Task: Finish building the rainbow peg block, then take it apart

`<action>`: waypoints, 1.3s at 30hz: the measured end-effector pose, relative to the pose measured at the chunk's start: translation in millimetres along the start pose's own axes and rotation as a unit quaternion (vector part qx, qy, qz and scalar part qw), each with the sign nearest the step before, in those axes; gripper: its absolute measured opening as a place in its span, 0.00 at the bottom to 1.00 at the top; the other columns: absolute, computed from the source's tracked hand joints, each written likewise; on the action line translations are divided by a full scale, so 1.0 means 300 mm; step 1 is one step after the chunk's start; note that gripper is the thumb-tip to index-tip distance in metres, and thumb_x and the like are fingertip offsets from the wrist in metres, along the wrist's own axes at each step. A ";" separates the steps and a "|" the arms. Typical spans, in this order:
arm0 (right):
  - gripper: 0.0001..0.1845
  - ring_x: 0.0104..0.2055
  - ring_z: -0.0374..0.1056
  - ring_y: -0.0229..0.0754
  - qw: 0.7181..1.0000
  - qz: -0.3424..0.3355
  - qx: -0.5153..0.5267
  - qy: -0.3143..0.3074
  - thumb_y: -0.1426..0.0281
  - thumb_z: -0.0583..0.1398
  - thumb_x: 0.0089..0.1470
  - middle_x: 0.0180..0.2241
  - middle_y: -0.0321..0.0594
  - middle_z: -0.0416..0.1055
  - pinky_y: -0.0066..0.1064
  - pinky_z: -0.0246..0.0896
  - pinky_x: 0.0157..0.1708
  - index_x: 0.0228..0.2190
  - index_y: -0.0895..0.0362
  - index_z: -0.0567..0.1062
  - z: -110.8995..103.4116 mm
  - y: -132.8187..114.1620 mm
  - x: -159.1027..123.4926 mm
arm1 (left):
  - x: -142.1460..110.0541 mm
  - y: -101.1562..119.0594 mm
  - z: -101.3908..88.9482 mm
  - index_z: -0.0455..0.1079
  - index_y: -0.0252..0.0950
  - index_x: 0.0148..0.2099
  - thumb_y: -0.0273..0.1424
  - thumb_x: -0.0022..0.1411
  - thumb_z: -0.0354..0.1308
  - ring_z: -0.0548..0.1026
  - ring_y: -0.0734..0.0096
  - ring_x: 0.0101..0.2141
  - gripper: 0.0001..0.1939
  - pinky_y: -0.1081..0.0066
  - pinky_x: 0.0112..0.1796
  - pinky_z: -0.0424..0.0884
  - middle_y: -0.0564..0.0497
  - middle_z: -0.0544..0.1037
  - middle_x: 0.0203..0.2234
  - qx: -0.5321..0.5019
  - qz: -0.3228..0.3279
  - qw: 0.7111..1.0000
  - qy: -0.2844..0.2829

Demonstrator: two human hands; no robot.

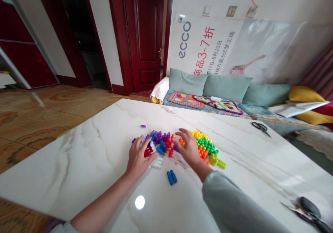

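Small round-ended plastic pegs in many colours lie bunched at the middle of the table. My left hand curls its thumb and fingers around a cluster of red pegs and white pegs. My right hand is over the pile with fingers spread, close to some orange pegs and red pegs. Between the hands are purple pegs and blue pegs. Past my right hand stand yellow pegs, green pegs and lime pegs. My palm hides part of the pile.
Two blue pegs lie apart on the marble-look table, nearer to me. A lone purple peg is farther off. Black scissors lie at the far right, keys with a black fob at the near right. A sofa stands beyond.
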State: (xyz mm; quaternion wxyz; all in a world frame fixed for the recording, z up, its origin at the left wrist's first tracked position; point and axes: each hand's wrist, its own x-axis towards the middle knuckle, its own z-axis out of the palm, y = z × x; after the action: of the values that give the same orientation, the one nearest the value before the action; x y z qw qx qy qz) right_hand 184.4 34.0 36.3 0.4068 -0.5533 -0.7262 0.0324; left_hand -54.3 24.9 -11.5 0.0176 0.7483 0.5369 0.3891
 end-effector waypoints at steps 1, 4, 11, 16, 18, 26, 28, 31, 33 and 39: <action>0.22 0.54 0.61 0.51 0.998 0.020 -0.056 0.008 0.52 0.55 0.57 0.51 0.46 0.66 0.47 0.55 0.55 0.43 0.53 0.76 -0.053 0.057 -0.001 | -0.013 0.018 -0.013 0.59 0.40 0.63 0.46 0.59 0.56 0.55 0.47 0.61 0.32 0.47 0.58 0.54 0.41 0.57 0.62 0.014 0.014 1.000 0.003; 0.34 0.56 0.59 0.59 0.975 0.131 -0.177 -0.015 0.44 0.54 0.52 0.56 0.49 0.62 0.54 0.56 0.51 0.52 0.51 0.70 -0.174 0.222 -0.021 | -0.042 0.096 -0.046 0.53 0.41 0.66 0.51 0.56 0.58 0.48 0.43 0.63 0.40 0.45 0.60 0.47 0.42 0.50 0.65 0.019 0.084 0.996 -0.022; 0.40 0.59 0.55 0.61 0.969 0.124 -0.160 -0.142 0.42 0.56 0.48 0.60 0.47 0.57 0.49 0.61 0.47 0.59 0.46 0.62 -0.184 0.199 -0.153 | -0.049 0.267 0.056 0.50 0.49 0.67 0.51 0.41 0.68 0.47 0.39 0.64 0.53 0.42 0.60 0.46 0.46 0.44 0.67 -0.015 0.199 0.964 -0.176; 0.33 0.53 0.61 0.53 0.985 0.082 -0.114 -0.104 0.45 0.58 0.49 0.53 0.43 0.64 0.46 0.60 0.50 0.53 0.46 0.68 -0.117 0.044 -0.207 | -0.001 0.278 0.177 0.54 0.44 0.65 0.48 0.45 0.66 0.58 0.42 0.59 0.47 0.50 0.54 0.63 0.42 0.54 0.64 0.006 0.179 0.972 -0.155; 0.30 0.52 0.61 0.52 0.986 0.095 -0.116 -0.075 0.46 0.58 0.50 0.52 0.42 0.64 0.45 0.60 0.49 0.51 0.45 0.70 -0.082 0.021 -0.226 | 0.010 0.264 0.198 0.58 0.43 0.63 0.49 0.47 0.64 0.65 0.45 0.55 0.43 0.53 0.49 0.68 0.42 0.59 0.61 0.013 0.187 0.971 -0.149; 0.23 0.46 0.61 0.49 0.982 0.168 -0.080 0.039 0.53 0.60 0.51 0.47 0.43 0.66 0.42 0.61 0.47 0.45 0.51 0.73 0.010 0.003 -0.266 | -0.027 0.243 0.153 0.65 0.42 0.56 0.42 0.50 0.62 0.69 0.53 0.50 0.30 0.60 0.48 0.70 0.47 0.67 0.53 -0.029 0.213 0.971 -0.107; 0.23 0.46 0.61 0.50 0.980 0.181 -0.064 0.047 0.52 0.61 0.50 0.46 0.43 0.66 0.42 0.62 0.46 0.44 0.50 0.73 0.021 -0.006 -0.256 | -0.032 0.243 0.145 0.65 0.42 0.55 0.38 0.51 0.60 0.70 0.53 0.50 0.28 0.60 0.47 0.71 0.46 0.69 0.51 -0.029 0.197 0.975 -0.097; 0.21 0.47 0.61 0.51 0.978 0.197 -0.014 0.066 0.54 0.62 0.48 0.46 0.44 0.66 0.45 0.62 0.47 0.43 0.51 0.73 0.045 -0.022 -0.226 | -0.025 0.227 0.131 0.66 0.42 0.52 0.33 0.52 0.58 0.70 0.55 0.48 0.22 0.61 0.47 0.71 0.47 0.71 0.47 -0.025 0.171 0.982 -0.077; 0.19 0.49 0.61 0.51 0.976 0.193 0.043 0.092 0.60 0.62 0.49 0.46 0.45 0.65 0.46 0.60 0.50 0.43 0.52 0.73 0.073 -0.033 -0.197 | -0.007 0.201 0.115 0.68 0.42 0.49 0.31 0.53 0.58 0.70 0.56 0.48 0.19 0.60 0.49 0.69 0.48 0.71 0.46 -0.021 0.165 0.984 -0.059; 0.26 0.55 0.61 0.48 0.962 0.135 0.238 0.022 0.64 0.62 0.48 0.58 0.48 0.55 0.37 0.68 0.43 0.50 0.54 0.68 0.141 -0.071 -0.093 | 0.074 0.085 0.051 0.69 0.40 0.51 0.25 0.57 0.54 0.64 0.54 0.54 0.19 0.56 0.55 0.62 0.46 0.66 0.53 0.026 0.110 0.994 -0.008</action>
State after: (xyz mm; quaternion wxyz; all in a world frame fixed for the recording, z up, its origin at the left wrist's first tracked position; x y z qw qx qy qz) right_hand 142.8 19.7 3.2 0.5345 -0.5344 -0.6067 0.2466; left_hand -22.4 38.3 1.8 -0.0410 0.8060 0.4612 0.3688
